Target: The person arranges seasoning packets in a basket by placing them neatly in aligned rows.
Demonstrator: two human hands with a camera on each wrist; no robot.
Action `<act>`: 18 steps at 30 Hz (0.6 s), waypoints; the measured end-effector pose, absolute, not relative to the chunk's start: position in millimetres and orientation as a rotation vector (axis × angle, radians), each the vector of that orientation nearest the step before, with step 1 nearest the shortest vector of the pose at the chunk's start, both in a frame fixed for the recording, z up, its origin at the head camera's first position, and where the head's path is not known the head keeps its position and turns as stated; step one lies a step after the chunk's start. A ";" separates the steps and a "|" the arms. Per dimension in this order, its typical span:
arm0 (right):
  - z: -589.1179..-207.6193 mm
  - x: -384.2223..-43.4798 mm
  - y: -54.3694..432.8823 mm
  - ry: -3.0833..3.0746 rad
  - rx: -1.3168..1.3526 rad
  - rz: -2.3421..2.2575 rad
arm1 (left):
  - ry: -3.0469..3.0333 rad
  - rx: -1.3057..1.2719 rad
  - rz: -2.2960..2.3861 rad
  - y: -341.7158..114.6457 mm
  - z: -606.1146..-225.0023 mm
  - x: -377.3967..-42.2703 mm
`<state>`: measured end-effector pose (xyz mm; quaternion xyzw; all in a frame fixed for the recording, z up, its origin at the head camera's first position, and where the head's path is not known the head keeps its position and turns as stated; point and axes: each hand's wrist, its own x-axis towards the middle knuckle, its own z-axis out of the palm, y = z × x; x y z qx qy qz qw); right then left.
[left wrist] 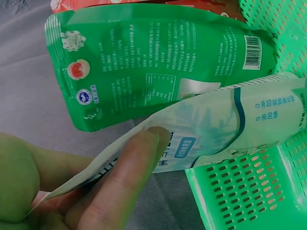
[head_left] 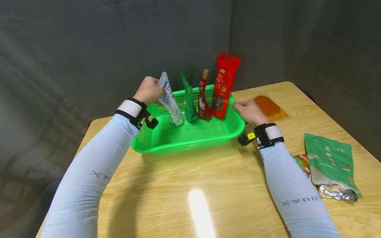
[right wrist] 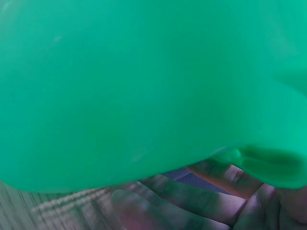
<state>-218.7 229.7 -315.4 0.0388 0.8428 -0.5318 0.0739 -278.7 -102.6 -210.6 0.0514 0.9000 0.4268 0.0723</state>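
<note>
My left hand pinches the upper edge of a white printed pouch, which stands tilted inside the left part of a green plastic basket. In the left wrist view the thumb and fingers lie on opposite faces of this pouch. Beside it a green pouch stands upright, then a dark red package with a cork-like top, then a tall bright red bag. At the basket's right end my right hand grips the rim; its fingers show below the green wall.
An orange-brown packet lies on the wooden table right of the basket. Nearer on the right lies a green pouch with a silvery end, partly over another colourful packet. Dark cloth hangs behind the table.
</note>
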 end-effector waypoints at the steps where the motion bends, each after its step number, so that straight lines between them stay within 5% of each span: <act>1: -315.4 -218.2 229.4 2.529 0.116 -1.596 | 2.703 0.152 1.282 -102.4 -210.8 -279.1; 18: -314.1 -214.2 224.5 2.551 0.097 -1.559 | 2.715 0.127 1.245 -99.2 -215.9 -282.5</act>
